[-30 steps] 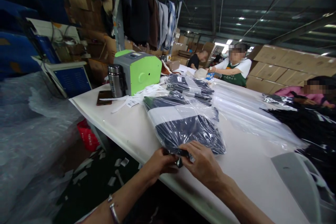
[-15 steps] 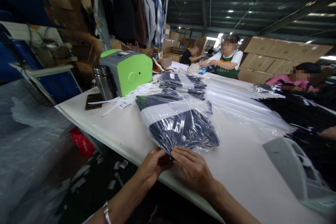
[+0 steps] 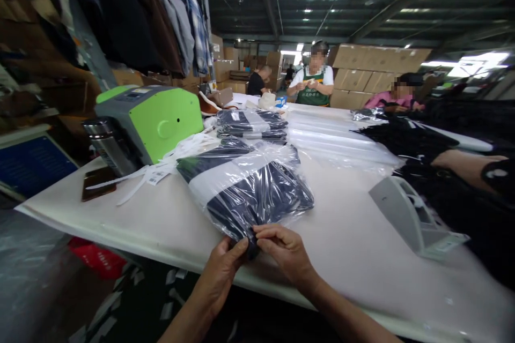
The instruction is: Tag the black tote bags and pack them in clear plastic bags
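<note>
A folded dark garment with a pale band lies in a clear plastic bag (image 3: 257, 187) on the white table (image 3: 341, 246). Its near corner is gathered at the table's front edge. My left hand (image 3: 225, 262) pinches that corner from the left, thumb on top. From the right, my right hand (image 3: 284, 252) closes thumb and fingers on the same bunched corner. Just behind lies a stack of similar bagged garments (image 3: 253, 123).
A green and grey machine (image 3: 161, 123), a steel flask (image 3: 108, 144) and a phone (image 3: 98, 182) stand left, beside white strips (image 3: 173, 155). Clear plastic sheets (image 3: 330, 139) and a grey tape dispenser (image 3: 414, 214) lie right. Another person's arm (image 3: 462, 166) reaches over black material.
The view has swung right, so things appear further left. My left thumb now presses on top of the bag's corner, and my right fingers have curled into a pinch.
</note>
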A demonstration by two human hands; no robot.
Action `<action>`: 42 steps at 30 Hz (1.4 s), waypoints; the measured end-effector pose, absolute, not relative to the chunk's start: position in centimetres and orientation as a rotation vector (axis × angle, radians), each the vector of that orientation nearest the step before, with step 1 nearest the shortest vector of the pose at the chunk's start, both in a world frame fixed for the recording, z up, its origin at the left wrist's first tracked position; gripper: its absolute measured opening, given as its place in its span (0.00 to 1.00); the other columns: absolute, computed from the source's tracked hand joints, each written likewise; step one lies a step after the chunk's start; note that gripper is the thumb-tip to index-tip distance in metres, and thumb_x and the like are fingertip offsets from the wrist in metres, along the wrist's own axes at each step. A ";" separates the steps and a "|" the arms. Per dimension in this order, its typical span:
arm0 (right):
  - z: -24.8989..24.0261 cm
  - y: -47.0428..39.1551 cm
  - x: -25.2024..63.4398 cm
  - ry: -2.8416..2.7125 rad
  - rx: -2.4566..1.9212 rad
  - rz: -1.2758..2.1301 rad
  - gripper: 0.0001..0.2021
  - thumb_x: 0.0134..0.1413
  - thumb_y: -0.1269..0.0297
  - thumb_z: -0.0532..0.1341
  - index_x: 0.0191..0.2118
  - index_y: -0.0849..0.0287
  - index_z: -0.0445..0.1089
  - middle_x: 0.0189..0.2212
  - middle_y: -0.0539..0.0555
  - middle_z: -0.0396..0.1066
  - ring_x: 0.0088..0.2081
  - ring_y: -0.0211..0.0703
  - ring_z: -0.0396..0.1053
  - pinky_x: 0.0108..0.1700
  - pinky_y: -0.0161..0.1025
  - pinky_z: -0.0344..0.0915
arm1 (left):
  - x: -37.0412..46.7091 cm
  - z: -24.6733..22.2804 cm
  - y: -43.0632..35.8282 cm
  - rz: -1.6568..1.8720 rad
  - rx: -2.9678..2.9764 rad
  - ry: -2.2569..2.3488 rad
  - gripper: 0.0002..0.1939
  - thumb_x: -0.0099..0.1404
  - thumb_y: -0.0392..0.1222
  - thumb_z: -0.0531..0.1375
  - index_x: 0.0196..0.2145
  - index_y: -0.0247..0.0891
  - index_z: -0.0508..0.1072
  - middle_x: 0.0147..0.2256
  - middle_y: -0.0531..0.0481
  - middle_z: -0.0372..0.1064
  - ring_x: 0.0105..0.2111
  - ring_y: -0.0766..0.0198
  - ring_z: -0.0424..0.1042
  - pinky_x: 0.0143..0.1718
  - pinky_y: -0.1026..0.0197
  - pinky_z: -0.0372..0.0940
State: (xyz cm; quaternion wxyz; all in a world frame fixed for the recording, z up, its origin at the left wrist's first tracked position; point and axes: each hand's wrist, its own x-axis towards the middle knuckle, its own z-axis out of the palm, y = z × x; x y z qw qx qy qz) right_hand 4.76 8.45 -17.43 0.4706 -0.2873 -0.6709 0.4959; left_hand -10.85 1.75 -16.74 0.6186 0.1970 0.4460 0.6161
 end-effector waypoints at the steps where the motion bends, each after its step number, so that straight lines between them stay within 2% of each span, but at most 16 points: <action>1: -17.5 8.5 4.8 -1.584 -0.724 1.289 0.04 0.53 0.62 0.69 0.34 0.56 0.80 0.41 0.57 0.80 0.45 0.48 0.78 0.51 0.46 0.74 | -10.8 -16.8 1.8 1.418 0.451 1.033 0.28 0.51 0.48 0.75 0.48 0.35 0.77 0.48 0.42 0.77 0.46 0.55 0.76 0.51 0.57 0.69; 5: -17.5 8.6 4.7 -1.349 -0.752 1.561 0.09 0.48 0.58 0.73 0.33 0.57 0.79 0.42 0.57 0.80 0.47 0.49 0.77 0.52 0.46 0.72 | -10.5 -17.5 1.9 1.423 0.383 1.076 0.30 0.48 0.47 0.77 0.47 0.34 0.76 0.44 0.43 0.79 0.43 0.54 0.78 0.45 0.57 0.72; 10: -16.8 8.8 4.9 -1.116 -0.750 1.702 0.13 0.47 0.56 0.74 0.35 0.59 0.79 0.41 0.57 0.81 0.44 0.46 0.77 0.54 0.45 0.71 | -10.3 -18.2 2.2 1.487 0.321 1.102 0.29 0.47 0.43 0.77 0.45 0.35 0.75 0.42 0.45 0.79 0.39 0.56 0.79 0.39 0.58 0.74; 13: -16.5 8.6 6.4 -1.028 -0.836 1.709 0.16 0.47 0.53 0.74 0.33 0.60 0.76 0.31 0.54 0.79 0.34 0.43 0.76 0.39 0.41 0.75 | -10.3 -18.0 2.4 1.514 0.293 1.130 0.28 0.46 0.44 0.77 0.43 0.34 0.75 0.38 0.46 0.79 0.35 0.58 0.78 0.36 0.59 0.73; 16: -16.7 8.0 8.3 -1.144 -1.056 1.804 0.20 0.46 0.48 0.73 0.30 0.62 0.73 0.23 0.52 0.75 0.25 0.41 0.73 0.22 0.33 0.69 | -10.1 -17.6 2.5 1.544 0.266 1.144 0.28 0.46 0.45 0.77 0.43 0.35 0.75 0.40 0.46 0.79 0.35 0.61 0.77 0.35 0.62 0.72; 20: -17.0 7.3 8.4 -1.198 -1.038 2.170 0.26 0.47 0.43 0.71 0.41 0.62 0.75 0.40 0.58 0.77 0.30 0.40 0.76 0.22 0.29 0.69 | -9.9 -16.9 2.3 1.535 0.266 1.114 0.29 0.47 0.45 0.77 0.45 0.36 0.75 0.43 0.46 0.78 0.39 0.59 0.77 0.38 0.61 0.71; 22: -17.1 7.3 7.3 -1.066 -0.955 2.236 0.25 0.47 0.45 0.72 0.41 0.63 0.75 0.40 0.57 0.76 0.28 0.34 0.73 0.22 0.27 0.68 | -9.9 -16.6 2.1 1.520 0.297 1.100 0.29 0.49 0.47 0.76 0.47 0.36 0.75 0.43 0.47 0.78 0.40 0.59 0.76 0.40 0.60 0.71; 24: -17.2 7.6 6.3 -0.919 -0.970 2.229 0.23 0.40 0.51 0.77 0.36 0.64 0.74 0.33 0.52 0.75 0.24 0.30 0.70 0.21 0.25 0.65 | -10.0 -16.4 1.9 1.510 0.329 1.083 0.29 0.51 0.47 0.75 0.48 0.36 0.74 0.45 0.46 0.77 0.41 0.60 0.76 0.43 0.60 0.71; 26: -17.3 7.8 5.6 -0.842 -1.009 2.211 0.23 0.35 0.58 0.79 0.34 0.64 0.73 0.28 0.50 0.73 0.24 0.30 0.69 0.21 0.25 0.65 | -10.0 -16.3 1.7 1.503 0.339 1.062 0.29 0.53 0.47 0.75 0.50 0.37 0.74 0.46 0.46 0.77 0.42 0.60 0.76 0.46 0.60 0.70; 29: -17.5 7.9 5.4 -0.788 -1.017 2.214 0.23 0.34 0.62 0.80 0.36 0.63 0.73 0.30 0.50 0.75 0.28 0.33 0.72 0.23 0.25 0.65 | -9.9 -16.3 1.7 1.482 0.310 1.017 0.28 0.53 0.46 0.75 0.49 0.37 0.74 0.47 0.46 0.77 0.43 0.59 0.76 0.47 0.58 0.71; 33: -17.7 7.8 4.6 -0.702 -1.021 2.195 0.20 0.31 0.67 0.78 0.34 0.63 0.73 0.26 0.48 0.74 0.26 0.32 0.71 0.25 0.26 0.68 | -9.3 -16.3 1.9 1.483 0.260 0.966 0.29 0.51 0.46 0.76 0.48 0.37 0.74 0.47 0.45 0.76 0.43 0.57 0.76 0.45 0.57 0.73; 39: -17.8 7.3 2.4 -0.709 -1.050 2.017 0.15 0.30 0.72 0.73 0.31 0.64 0.74 0.25 0.48 0.74 0.24 0.33 0.70 0.25 0.28 0.69 | -9.4 -17.2 2.3 1.499 0.296 1.040 0.30 0.47 0.47 0.78 0.44 0.35 0.73 0.38 0.47 0.77 0.31 0.63 0.75 0.35 0.60 0.74; 42: -17.2 7.3 3.0 -0.758 -1.041 2.062 0.16 0.29 0.71 0.74 0.31 0.65 0.75 0.26 0.50 0.76 0.26 0.35 0.72 0.30 0.30 0.72 | -9.9 -17.9 2.4 1.482 0.319 1.069 0.33 0.47 0.46 0.78 0.47 0.34 0.71 0.40 0.45 0.78 0.32 0.62 0.76 0.35 0.58 0.75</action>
